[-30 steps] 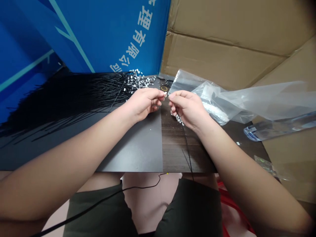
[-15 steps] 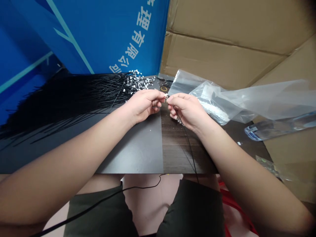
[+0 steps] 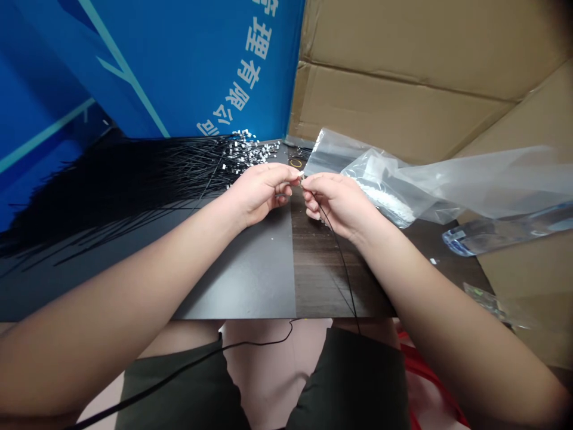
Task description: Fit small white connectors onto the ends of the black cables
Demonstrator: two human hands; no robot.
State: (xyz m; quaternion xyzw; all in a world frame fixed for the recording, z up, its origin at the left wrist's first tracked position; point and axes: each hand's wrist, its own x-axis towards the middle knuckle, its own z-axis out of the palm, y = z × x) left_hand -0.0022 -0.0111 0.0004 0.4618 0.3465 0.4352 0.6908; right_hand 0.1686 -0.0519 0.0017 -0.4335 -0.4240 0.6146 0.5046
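Between thumb and forefinger, my left hand [image 3: 268,190] pinches a small white connector [image 3: 300,174]. Just to its right, my right hand [image 3: 333,200] pinches a thin black wire [image 3: 344,263] close to its end. The wire's tip is at the connector; whether it sits inside cannot be made out. From my right hand the wire runs down across the table and over its front edge. Left of my hands lies a big heap of black wires [image 3: 134,173], many with white connectors [image 3: 250,149] on their ends.
A clear plastic bag [image 3: 385,200] of small white parts lies right of my hands. Beyond it are a blue-tinted clear wrapper [image 3: 492,233] and a small bag [image 3: 486,301]. A blue panel [image 3: 188,60] and cardboard [image 3: 403,107] wall off the back. A yellow ring [image 3: 296,163] lies behind my fingers.
The view has shifted very slightly. Both hands hold the same pinch, with the wire and connector in nearly the same place.
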